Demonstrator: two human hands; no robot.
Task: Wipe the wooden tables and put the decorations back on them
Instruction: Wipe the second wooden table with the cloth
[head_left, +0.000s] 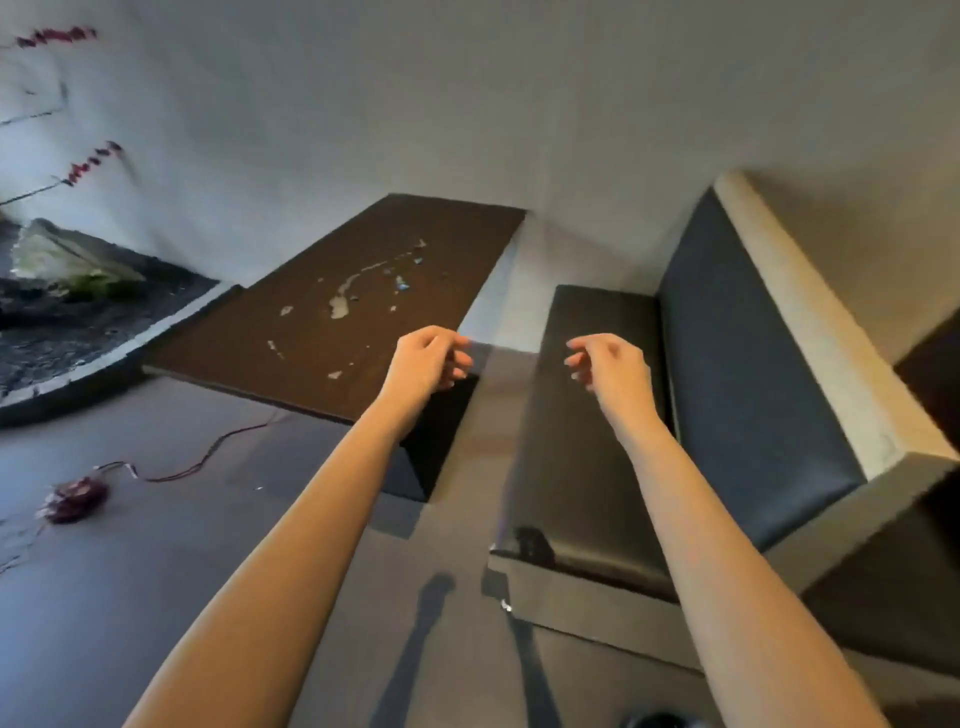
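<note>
Both arms are stretched out in front of the person, bare forearms. The left hand (427, 364) hangs over the near right corner of the wooden table (332, 306), fingers loosely curled and holding nothing. The right hand (610, 370) is the same deal, fingers loosely curled with nothing in them, floating over the dark seat of the bench (597, 415) on the right. The two hands are apart, with a gap between them.

The table is a long dark brown slab running away toward the far wall, and the top is pretty messy: pale smears and bits (340, 304) scattered down the middle, a few small bluish specks further back. I can't tell what that stuff is.

On the floor at the left there's a dark red bundle (75, 500) with a thin cord (208, 457) trailing from it toward the table. Further left is a raised bed of dark gravel (62, 332) with a pale rock (57, 254), plus thin branches with red leaves (91, 163) against the wall.
</note>
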